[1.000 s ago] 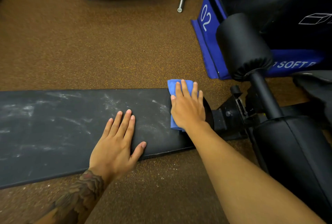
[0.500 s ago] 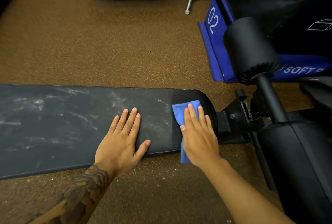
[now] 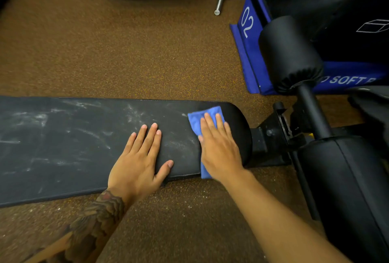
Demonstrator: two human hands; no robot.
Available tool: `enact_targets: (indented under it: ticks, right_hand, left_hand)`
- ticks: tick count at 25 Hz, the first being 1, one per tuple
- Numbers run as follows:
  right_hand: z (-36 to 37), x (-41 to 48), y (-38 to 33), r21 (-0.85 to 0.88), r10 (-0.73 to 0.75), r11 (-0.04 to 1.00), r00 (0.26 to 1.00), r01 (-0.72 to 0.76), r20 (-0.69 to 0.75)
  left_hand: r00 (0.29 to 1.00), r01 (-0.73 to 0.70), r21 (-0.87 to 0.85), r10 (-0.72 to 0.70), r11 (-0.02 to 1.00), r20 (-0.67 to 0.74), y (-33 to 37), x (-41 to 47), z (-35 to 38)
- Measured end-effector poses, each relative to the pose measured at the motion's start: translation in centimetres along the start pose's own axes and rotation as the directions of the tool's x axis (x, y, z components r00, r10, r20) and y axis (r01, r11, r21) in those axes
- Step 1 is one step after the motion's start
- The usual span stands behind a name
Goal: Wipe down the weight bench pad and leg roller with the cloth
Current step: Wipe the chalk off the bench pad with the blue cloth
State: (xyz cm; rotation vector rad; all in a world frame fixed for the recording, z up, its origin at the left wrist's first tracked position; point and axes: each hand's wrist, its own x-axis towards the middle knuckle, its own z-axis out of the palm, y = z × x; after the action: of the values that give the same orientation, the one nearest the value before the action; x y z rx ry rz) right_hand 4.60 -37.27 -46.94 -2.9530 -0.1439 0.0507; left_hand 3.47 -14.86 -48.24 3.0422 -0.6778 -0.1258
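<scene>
The blue cloth is pressed flat under the right hand on the bench pad; nothing is gripped by the flat, spread left hand, and the white marks are perhaps chalk.

cloth blue | bench pad black, white-smeared | floor brown-speckled

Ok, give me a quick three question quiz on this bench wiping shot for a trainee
1. True or false: the right hand presses the blue cloth flat on the bench pad.
2. Where do chalky smears remain: A) left of the left hand, B) on the leg roller?
3. Fill in: the soft box reads the number ____.

Key: 1 true; 2 A; 3 02.
</scene>
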Motion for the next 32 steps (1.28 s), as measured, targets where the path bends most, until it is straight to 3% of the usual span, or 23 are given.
enact_targets:
  ticks: [3, 6, 8, 13, 18, 26, 32]
  right_hand:
    - [0.0, -1.3, 1.2, -0.003, 0.097, 0.995, 0.995, -0.097, -0.018]
    - [-0.3, 3.7, 2.0, -0.018, 0.298, 0.954, 0.954, -0.299, -0.029]
    - [-0.7, 7.7, 1.3, -0.005, 0.336, 0.942, 0.941, -0.337, -0.046]
    - [0.3, 7.5, -3.6, 0.103, 0.136, 0.986, 0.989, -0.130, -0.055]
    - [-0.1, 0.7, -0.9, 0.065, 0.133, 0.989, 0.991, -0.132, -0.019]
    - [0.4, 7.4, 0.1, -0.077, 0.255, 0.964, 0.967, -0.254, 0.007]
    - [0.2, -0.7, -1.4, -0.067, 0.044, 0.997, 0.999, -0.044, 0.001]
  left_hand:
    - [1.000, -0.008, 0.000, 0.008, 1.000, 0.005, -0.2, 0.0, 0.0]
    - [1.000, -0.019, 0.006, 0.019, 1.000, 0.000, -0.3, 0.1, 0.2]
    - [1.000, -0.021, 0.013, 0.021, 1.000, -0.002, -0.2, 0.1, 0.3]
    - [1.000, -0.019, 0.015, 0.019, 1.000, 0.004, -0.2, 0.2, 0.4]
    - [1.000, -0.026, 0.005, 0.026, 1.000, -0.004, -0.3, 0.1, 0.3]
    - [1.000, -0.021, 0.018, 0.021, 1.000, -0.018, -0.2, 0.1, 0.4]
    - [1.000, -0.010, 0.008, 0.010, 1.000, -0.010, 0.0, 0.1, 0.1]
